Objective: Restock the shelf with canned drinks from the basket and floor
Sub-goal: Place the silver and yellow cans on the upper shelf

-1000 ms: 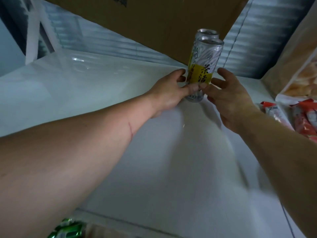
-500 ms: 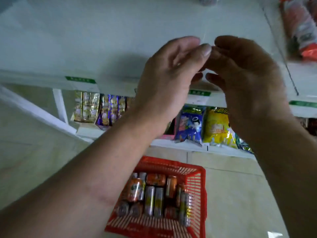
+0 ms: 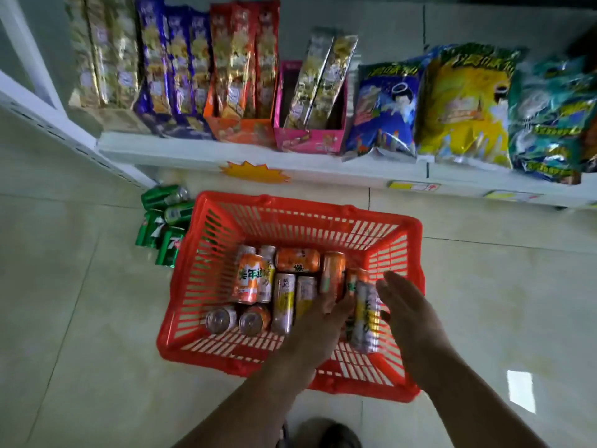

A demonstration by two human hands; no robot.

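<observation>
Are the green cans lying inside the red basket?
No, the green cans lie on the floor tiles to the left of the red basket, outside its wall.

Snack stock: tall packs in gold [image 3: 103, 56], purple [image 3: 174, 63] and orange [image 3: 240, 59]; pink display box [image 3: 310, 140]; blue [image 3: 384, 108], yellow [image 3: 465, 101] and teal [image 3: 549, 118] crisp bags. Orange starburst sticker [image 3: 255, 172]. Dark shoe [image 3: 326, 434], bottom edge.

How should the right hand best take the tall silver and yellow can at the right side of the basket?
Grip the silver and yellow can around its middle, from above: it lies on its side, long side exposed, with the right hand open beside it.
</observation>
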